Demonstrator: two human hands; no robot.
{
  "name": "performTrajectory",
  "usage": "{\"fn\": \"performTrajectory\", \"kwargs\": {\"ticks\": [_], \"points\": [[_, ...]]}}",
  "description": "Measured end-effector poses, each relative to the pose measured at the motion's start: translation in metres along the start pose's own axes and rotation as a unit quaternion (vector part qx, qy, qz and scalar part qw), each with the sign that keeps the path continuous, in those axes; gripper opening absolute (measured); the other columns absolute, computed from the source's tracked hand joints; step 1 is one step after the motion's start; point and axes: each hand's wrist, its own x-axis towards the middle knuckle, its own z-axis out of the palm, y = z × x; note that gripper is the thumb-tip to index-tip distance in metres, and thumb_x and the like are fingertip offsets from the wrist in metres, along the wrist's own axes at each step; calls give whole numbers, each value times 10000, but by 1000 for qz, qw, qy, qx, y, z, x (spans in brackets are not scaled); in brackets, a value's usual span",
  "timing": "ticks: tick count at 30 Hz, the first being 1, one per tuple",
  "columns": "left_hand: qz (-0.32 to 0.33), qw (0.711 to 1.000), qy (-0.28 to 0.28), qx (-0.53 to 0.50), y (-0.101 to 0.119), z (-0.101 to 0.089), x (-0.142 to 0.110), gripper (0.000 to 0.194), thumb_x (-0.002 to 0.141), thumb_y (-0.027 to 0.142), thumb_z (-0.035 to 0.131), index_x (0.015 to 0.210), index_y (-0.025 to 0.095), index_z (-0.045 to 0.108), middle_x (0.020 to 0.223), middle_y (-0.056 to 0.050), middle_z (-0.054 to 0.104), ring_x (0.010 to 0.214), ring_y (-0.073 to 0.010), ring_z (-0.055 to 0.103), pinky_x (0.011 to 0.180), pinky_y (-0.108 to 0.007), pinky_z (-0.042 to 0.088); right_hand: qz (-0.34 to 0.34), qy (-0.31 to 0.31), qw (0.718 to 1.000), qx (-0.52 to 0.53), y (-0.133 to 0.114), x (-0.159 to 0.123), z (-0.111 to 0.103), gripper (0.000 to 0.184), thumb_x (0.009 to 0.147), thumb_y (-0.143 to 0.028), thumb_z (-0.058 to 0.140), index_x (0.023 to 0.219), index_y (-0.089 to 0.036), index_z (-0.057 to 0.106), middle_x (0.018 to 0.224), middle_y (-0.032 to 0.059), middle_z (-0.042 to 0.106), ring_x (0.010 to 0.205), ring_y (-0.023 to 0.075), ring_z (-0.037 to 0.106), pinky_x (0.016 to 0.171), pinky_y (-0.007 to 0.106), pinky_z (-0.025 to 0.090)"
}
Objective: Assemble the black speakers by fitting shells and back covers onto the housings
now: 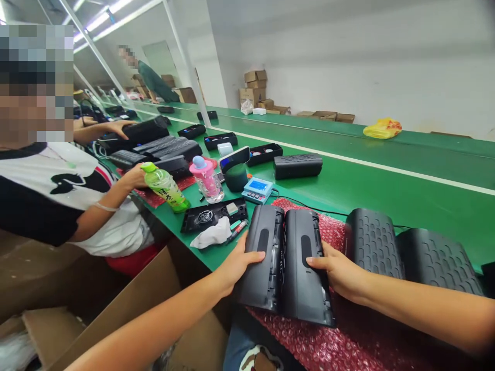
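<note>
Two long black plastic housing shells stand side by side over red bubble wrap. My left hand grips the left shell by its outer edge, thumb on the front near a dark oval patch. The right shell is held the same way by my right hand, its thumb on a similar oval. Clips and slots show along each shell's right edge; their far sides are hidden. Right of my right hand lie two black units with a scale-like pattern, a nearer one and a farther one.
On the green bench stand a light-blue meter, a pink-lidded bottle, a green-capped bottle, a phone and a crumpled tissue. A co-worker sits left, among several black units. A cardboard box is below.
</note>
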Motion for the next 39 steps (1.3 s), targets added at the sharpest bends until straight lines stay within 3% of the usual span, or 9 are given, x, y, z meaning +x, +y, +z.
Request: {"fn": "performTrajectory", "kwargs": {"ticks": [7,14,17,20,24,29,33,39], "points": [[3,1000,20,-11,-5,3,1,811,716,242,653,1421,350,268,1174,-44,615,880,-245,647,715,-340,539,8,-10,1000,12,3,2,-1,767,588,-285,752,1238,-247,346,1116,55,623,910,224,629,827,378,491],[-13,999,43,-9,-3,6,2,840,707,264,690,1415,354,248,1293,-42,546,981,-252,629,781,-337,536,14,40,998,40,2,2,1,795,581,-251,715,1290,-246,357,972,38,665,825,242,645,753,378,520],[-23,998,51,-4,1,3,7,833,650,273,720,1366,294,293,1253,-72,548,963,-252,624,773,-345,536,26,43,997,54,4,3,-1,852,574,-244,720,1328,-250,326,962,39,672,810,251,650,744,390,529],[-54,997,51,21,6,0,14,854,572,250,734,1309,250,302,1121,-74,574,815,-230,634,680,-348,540,27,13,998,54,5,4,-4,910,611,-270,731,1386,-285,257,1052,45,664,892,261,652,814,411,526],[-65,997,47,4,7,1,18,851,562,266,721,1289,268,278,1017,-42,577,754,-223,627,631,-352,537,42,-5,999,33,5,5,-6,1017,638,-345,745,1439,-315,119,1210,68,606,1002,267,628,886,428,509],[-72,996,58,1,6,2,16,853,548,285,720,1288,272,296,1021,-49,582,755,-229,628,608,-336,527,55,0,998,-18,-4,6,-2,1109,594,-475,758,1434,-271,64,1344,133,496,1126,287,564,959,431,474],[-69,996,59,-11,7,2,16,843,532,267,716,1275,254,316,1021,-49,590,839,-248,622,662,-336,527,93,11,995,-42,-14,7,2,1175,521,-525,759,1410,-253,39,1314,145,512,1204,323,504,1006,469,431],[-75,994,84,0,6,3,17,818,520,284,737,1239,257,348,1076,-56,575,901,-274,617,677,-338,530,130,32,991,-2,-15,8,5,1119,472,-466,769,1364,-292,117,1232,117,568,1085,335,584,928,480,486]]}}
